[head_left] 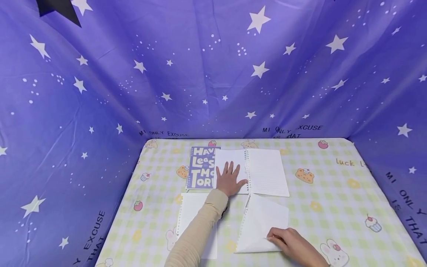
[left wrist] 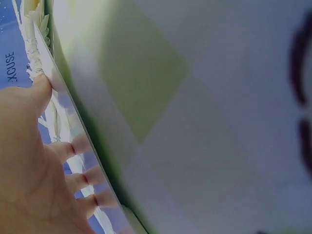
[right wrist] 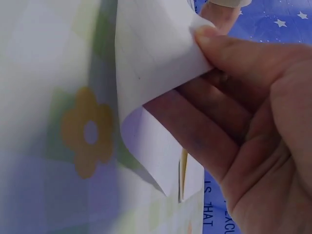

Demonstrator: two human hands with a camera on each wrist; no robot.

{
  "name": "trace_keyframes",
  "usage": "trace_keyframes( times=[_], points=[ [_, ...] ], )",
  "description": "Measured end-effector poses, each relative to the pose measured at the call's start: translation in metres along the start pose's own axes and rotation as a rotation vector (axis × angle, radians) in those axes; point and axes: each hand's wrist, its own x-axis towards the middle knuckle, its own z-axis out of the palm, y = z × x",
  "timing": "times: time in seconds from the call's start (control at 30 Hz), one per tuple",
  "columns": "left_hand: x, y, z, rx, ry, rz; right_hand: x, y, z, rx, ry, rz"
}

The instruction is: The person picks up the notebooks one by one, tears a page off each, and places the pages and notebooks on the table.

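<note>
A spiral notebook (head_left: pixel 268 172) lies open on the table, its right page faintly ruled. My left hand (head_left: pixel 230 181) rests on its left page with spread fingers, thumb beside the coil; the left wrist view shows this hand (left wrist: pixel 29 161) from the palm side. Below the notebook, a white paper sheet (head_left: pixel 260 215) has a ragged, punched left edge. Its top corner meets the notebook's lower edge near the coil; whether they are still joined I cannot tell. Between thumb and fingers, my right hand (head_left: pixel 293 244) pinches the sheet's lower right part, bending the paper (right wrist: pixel 161 53) upward.
Another punched white sheet (head_left: pixel 193 207) lies at the lower left, partly under my left forearm. A purple cover with large white letters (head_left: pixel 200 167) sticks out left of the open notebook. A checked, cartoon-printed cloth (head_left: pixel 333 200) covers the table; starry purple curtains (head_left: pixel 213 74) surround it.
</note>
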Motion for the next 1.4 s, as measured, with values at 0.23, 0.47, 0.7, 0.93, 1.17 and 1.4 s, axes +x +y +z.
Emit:
trace_keyframes(
  times=[0.23,0.47,0.7,0.93,1.17,1.4],
  points=[
    [-0.007,-0.003,0.003,-0.057,0.019,0.004,0.004,-0.009,-0.011,-0.029,0.030,0.060],
    [-0.016,-0.004,0.011,-0.081,0.051,0.055,0.008,-0.022,-0.026,-0.163,0.214,0.065],
    [-0.044,0.000,0.008,-0.130,0.097,0.146,0.017,-0.036,-0.045,-0.224,0.351,-0.006],
    [-0.058,0.006,0.010,-0.092,0.106,0.239,0.018,-0.051,-0.063,-0.225,0.354,-0.083],
    [-0.061,0.000,0.008,-0.093,0.064,0.195,0.016,-0.067,-0.068,-0.260,0.366,-0.117],
    [-0.078,0.002,0.005,-0.314,0.058,0.201,0.017,-0.079,-0.076,-0.303,0.463,-0.147]
  ],
)
